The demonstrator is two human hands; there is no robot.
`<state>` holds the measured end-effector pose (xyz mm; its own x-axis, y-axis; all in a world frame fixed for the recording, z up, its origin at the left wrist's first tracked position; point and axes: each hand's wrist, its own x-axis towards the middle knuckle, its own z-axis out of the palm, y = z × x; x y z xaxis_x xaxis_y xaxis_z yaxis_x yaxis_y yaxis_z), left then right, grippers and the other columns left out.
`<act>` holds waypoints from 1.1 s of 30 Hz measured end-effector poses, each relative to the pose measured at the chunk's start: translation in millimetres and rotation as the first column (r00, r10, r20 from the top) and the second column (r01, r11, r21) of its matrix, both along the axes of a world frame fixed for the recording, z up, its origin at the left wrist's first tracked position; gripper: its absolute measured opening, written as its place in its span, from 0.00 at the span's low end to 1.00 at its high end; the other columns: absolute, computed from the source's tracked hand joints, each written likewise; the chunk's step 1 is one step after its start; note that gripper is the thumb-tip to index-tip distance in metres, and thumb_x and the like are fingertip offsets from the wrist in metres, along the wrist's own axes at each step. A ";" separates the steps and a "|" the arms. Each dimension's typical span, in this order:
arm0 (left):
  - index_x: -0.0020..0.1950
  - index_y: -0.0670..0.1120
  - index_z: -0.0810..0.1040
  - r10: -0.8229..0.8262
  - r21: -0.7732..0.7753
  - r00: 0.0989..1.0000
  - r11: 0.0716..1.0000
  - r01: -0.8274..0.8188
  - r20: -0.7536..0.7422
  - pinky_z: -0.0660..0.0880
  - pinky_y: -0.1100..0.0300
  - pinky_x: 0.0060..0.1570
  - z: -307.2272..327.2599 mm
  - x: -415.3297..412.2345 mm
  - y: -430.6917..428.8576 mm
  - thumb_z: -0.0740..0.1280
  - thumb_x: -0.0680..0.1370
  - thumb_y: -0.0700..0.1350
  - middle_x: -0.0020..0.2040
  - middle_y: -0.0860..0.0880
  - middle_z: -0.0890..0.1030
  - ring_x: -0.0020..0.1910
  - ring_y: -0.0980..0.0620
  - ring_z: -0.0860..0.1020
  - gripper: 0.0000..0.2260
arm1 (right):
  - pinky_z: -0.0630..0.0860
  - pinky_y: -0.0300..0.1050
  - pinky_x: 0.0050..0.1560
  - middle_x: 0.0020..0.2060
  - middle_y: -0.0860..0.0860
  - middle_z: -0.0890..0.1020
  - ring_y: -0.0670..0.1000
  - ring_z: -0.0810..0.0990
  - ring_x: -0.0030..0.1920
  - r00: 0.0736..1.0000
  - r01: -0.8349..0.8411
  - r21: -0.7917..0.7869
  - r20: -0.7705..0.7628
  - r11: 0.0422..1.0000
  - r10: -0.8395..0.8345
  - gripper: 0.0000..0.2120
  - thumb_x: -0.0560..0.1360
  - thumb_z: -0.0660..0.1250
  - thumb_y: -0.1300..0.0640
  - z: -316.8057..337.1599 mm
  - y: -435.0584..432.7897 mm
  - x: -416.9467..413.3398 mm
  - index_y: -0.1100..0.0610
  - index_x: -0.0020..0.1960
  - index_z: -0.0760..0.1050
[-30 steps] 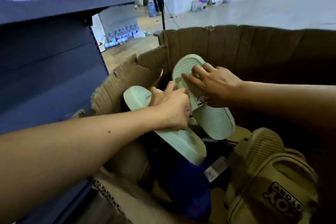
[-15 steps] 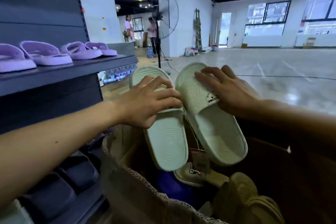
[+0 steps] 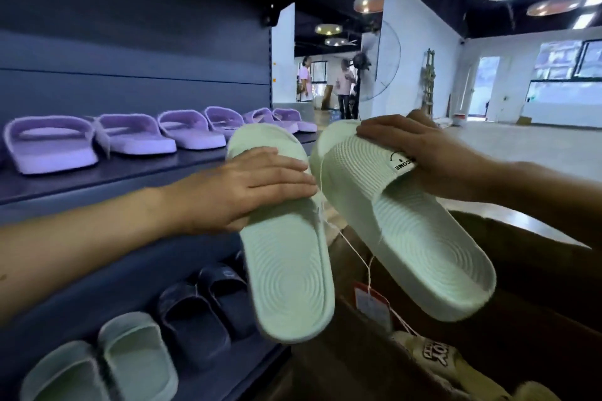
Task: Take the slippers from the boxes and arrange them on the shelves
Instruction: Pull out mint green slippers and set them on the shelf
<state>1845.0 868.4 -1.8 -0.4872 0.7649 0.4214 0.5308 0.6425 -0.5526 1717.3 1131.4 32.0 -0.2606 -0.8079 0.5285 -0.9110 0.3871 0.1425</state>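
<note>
- Grips mint slipper (image 3: 290,277) in left hand (image 3: 250,185), second slipper (image 3: 420,238) in right hand (image 3: 426,150) over box (image 3: 537,270).
- Shows purple slippers (image 3: 133,137) lined along upper shelf (image 3: 130,174).

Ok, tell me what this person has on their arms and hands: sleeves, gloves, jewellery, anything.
Nothing is worn that shows. The left forearm and right forearm are bare to the frame's edge, with no sleeve in view. The left hand and right hand have no gloves. No watch or band shows at either wrist, and no ring on the fingers in view.
</note>
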 end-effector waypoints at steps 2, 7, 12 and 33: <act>0.68 0.45 0.65 0.035 -0.029 0.999 0.999 -0.034 0.038 0.64 0.51 0.65 -15.2 16.9 -12.8 0.44 0.82 0.44 0.65 0.50 0.69 0.66 0.50 0.68 0.18 | 0.72 0.56 0.51 0.65 0.55 0.74 0.62 0.71 0.55 0.993 -0.094 0.046 -0.069 0.995 0.097 0.30 0.66 0.70 0.60 -7.9 -25.3 9.4 0.57 0.68 0.70; 0.66 0.44 0.68 0.114 -0.011 0.989 0.993 -0.113 0.093 0.67 0.52 0.64 -48.9 72.8 -52.5 0.52 0.75 0.36 0.63 0.48 0.74 0.64 0.51 0.71 0.20 | 0.77 0.54 0.44 0.64 0.48 0.75 0.54 0.68 0.52 0.948 -0.222 0.168 -0.194 0.960 0.253 0.35 0.63 0.71 0.69 -27.2 -88.8 42.1 0.50 0.67 0.69; 0.63 0.43 0.69 0.191 -0.140 0.962 0.976 -0.166 0.193 0.66 0.56 0.64 -88.1 129.6 -92.6 0.45 0.81 0.36 0.59 0.47 0.81 0.61 0.51 0.74 0.18 | 0.79 0.54 0.45 0.62 0.49 0.78 0.58 0.74 0.48 0.914 -0.311 0.342 -0.146 0.887 0.378 0.29 0.64 0.68 0.61 -63.9 -147.8 81.3 0.54 0.65 0.73; 0.76 0.54 0.53 0.825 -0.032 0.078 0.116 -0.993 0.560 0.62 0.55 0.69 -307.7 284.0 -255.6 0.49 0.81 0.43 0.77 0.58 0.53 0.75 0.55 0.50 0.23 | 0.61 0.46 0.68 0.75 0.43 0.53 0.54 0.56 0.70 0.894 -0.312 0.391 0.430 0.866 0.128 0.31 0.76 0.60 0.54 -290.2 -363.4 206.9 0.43 0.75 0.50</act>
<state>2128.9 612.8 -309.5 -0.8359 -0.5465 0.0517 -0.5460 0.8179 -0.1814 1924.2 768.0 -258.2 -0.1511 -0.9885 0.0021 -0.9808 0.1496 -0.1248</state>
